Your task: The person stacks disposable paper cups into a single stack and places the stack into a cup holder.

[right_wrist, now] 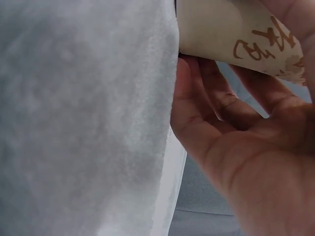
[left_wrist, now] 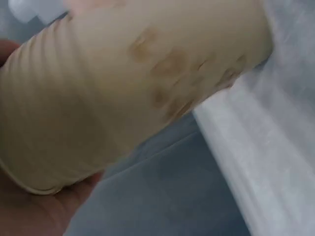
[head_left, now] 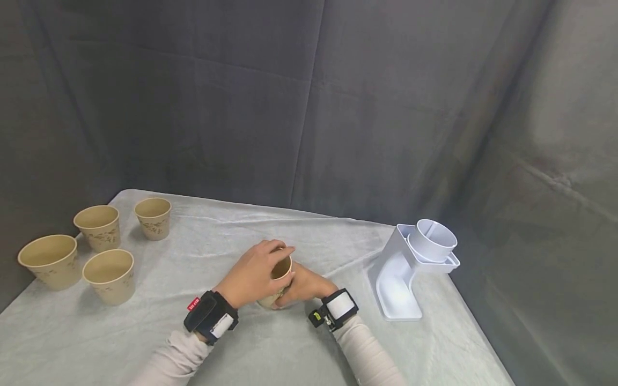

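Near the middle of the table, a beige paper cup (head_left: 281, 269) stands between both hands in the head view. My left hand (head_left: 257, 274) grips it at the rim, fingers reaching over the opening. From the other side, my right hand (head_left: 304, 284) curls round the cup's lower side. The left wrist view shows ring-like lines near the rim and a brown floral print on the cup (left_wrist: 113, 93). Brown writing marks the cup (right_wrist: 221, 29) in the right wrist view, where the fingers wrap its underside edge. Whether several cups are nested here, I cannot tell.
Several similar beige cups stand upright at the left, among them a front cup (head_left: 112, 284) and a rear cup (head_left: 154, 225). A white plastic stand with a round collar (head_left: 432, 249) is on the right. Grey cloth (head_left: 241, 96) hangs behind the pale-covered table (head_left: 203, 236).
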Demonstrator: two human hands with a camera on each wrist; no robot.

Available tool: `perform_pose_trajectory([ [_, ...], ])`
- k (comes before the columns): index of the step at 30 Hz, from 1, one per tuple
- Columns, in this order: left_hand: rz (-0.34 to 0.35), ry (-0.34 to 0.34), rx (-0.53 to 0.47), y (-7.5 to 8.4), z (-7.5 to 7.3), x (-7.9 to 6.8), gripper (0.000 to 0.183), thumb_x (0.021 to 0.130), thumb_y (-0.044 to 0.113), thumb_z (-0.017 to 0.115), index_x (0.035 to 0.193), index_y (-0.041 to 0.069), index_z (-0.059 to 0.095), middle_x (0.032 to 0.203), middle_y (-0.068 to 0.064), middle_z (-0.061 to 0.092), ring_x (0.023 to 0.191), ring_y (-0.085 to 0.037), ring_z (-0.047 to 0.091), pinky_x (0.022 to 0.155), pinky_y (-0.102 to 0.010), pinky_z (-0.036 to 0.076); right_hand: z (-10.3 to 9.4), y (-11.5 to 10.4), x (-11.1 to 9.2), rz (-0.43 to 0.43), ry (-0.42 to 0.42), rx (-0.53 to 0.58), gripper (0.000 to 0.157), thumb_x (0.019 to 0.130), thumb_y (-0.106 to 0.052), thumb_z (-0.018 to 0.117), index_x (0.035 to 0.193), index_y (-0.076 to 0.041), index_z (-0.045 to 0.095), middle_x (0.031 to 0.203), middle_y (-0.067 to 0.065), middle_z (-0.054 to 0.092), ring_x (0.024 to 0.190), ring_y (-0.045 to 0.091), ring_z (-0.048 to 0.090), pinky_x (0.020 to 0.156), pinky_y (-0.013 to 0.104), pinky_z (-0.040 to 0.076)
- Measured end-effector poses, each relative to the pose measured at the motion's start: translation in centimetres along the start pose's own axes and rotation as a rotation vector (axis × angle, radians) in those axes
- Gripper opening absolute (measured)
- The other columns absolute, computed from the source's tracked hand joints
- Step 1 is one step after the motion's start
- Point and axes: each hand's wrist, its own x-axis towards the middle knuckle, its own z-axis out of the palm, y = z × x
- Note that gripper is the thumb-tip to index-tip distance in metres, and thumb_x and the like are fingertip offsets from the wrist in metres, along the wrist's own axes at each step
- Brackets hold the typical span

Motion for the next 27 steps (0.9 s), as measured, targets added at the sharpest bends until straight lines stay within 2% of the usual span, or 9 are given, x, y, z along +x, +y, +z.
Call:
perform_pose_trajectory([
  [3, 0.005, -0.015, 0.065, 0.1, 1.4, -0.4, 0.045, 0.083, 0.039, 0.059, 0.118, 0.011, 0.061, 0.109, -0.004, 0.058, 0.099, -0.02, 0.052, 0.081, -0.036, 0.048, -0.1, -0.8, -0.2, -0.04, 0.001, -0.023, 0.081, 0.061, -0.017, 0.083, 0.129, -0.015, 0.04, 0.119, -0.001, 0.053, 0.102, 0.01, 0.054, 0.087, 0.026, 0.046],
  [6, -0.005, 0.012, 0.095, 0.1, 2.1, -0.5, 0.042, 0.083, 0.038, 0.058, 0.115, 0.011, 0.062, 0.106, -0.004, 0.058, 0.096, -0.02, 0.052, 0.08, -0.036, 0.048, -0.4, -2.1, -0.5, -0.067, 0.001, -0.04, 0.078, 0.061, -0.011, 0.081, 0.128, -0.011, 0.041, 0.117, 0.001, 0.054, 0.1, 0.01, 0.054, 0.085, 0.025, 0.047],
  [9, -0.019, 0.033, 0.095, 0.0, 2.3, -0.4, 0.04, 0.082, 0.037, 0.057, 0.113, 0.012, 0.063, 0.104, -0.003, 0.058, 0.094, -0.02, 0.052, 0.078, -0.035, 0.048, -0.7, -3.3, -0.6, -0.079, -0.004, -0.04, 0.075, 0.061, -0.008, 0.08, 0.126, -0.009, 0.042, 0.115, 0.002, 0.055, 0.098, 0.009, 0.055, 0.084, 0.024, 0.047],
  [19, -0.036, 0.042, 0.074, -0.2, 2.4, -0.5, 0.04, 0.081, 0.038, 0.058, 0.112, 0.012, 0.062, 0.103, -0.001, 0.057, 0.094, -0.018, 0.052, 0.077, -0.035, 0.048, -0.8, -3.5, -0.6, -0.075, -0.008, -0.026, 0.077, 0.061, -0.005, 0.079, 0.128, -0.008, 0.041, 0.117, 0.003, 0.054, 0.101, 0.011, 0.054, 0.086, 0.026, 0.047],
  [22, -0.033, 0.044, 0.044, -0.4, 2.4, -0.4, 0.042, 0.082, 0.039, 0.058, 0.114, 0.013, 0.061, 0.105, -0.001, 0.057, 0.097, -0.017, 0.051, 0.078, -0.035, 0.048, -0.7, -3.4, -0.6, -0.071, -0.008, -0.024, 0.077, 0.062, -0.006, 0.079, 0.129, -0.009, 0.04, 0.118, 0.002, 0.053, 0.101, 0.01, 0.053, 0.087, 0.026, 0.046],
  [27, -0.056, 0.09, -0.094, -1.3, 2.0, -0.4, 0.037, 0.088, 0.043, 0.051, 0.113, 0.017, 0.06, 0.113, 0.002, 0.052, 0.107, -0.013, 0.047, 0.088, -0.036, 0.044, -0.7, -3.1, -0.6, -0.054, -0.007, 0.019, 0.069, 0.062, -0.007, 0.08, 0.121, -0.009, 0.044, 0.112, 0.001, 0.056, 0.097, 0.009, 0.054, 0.086, 0.028, 0.046],
])
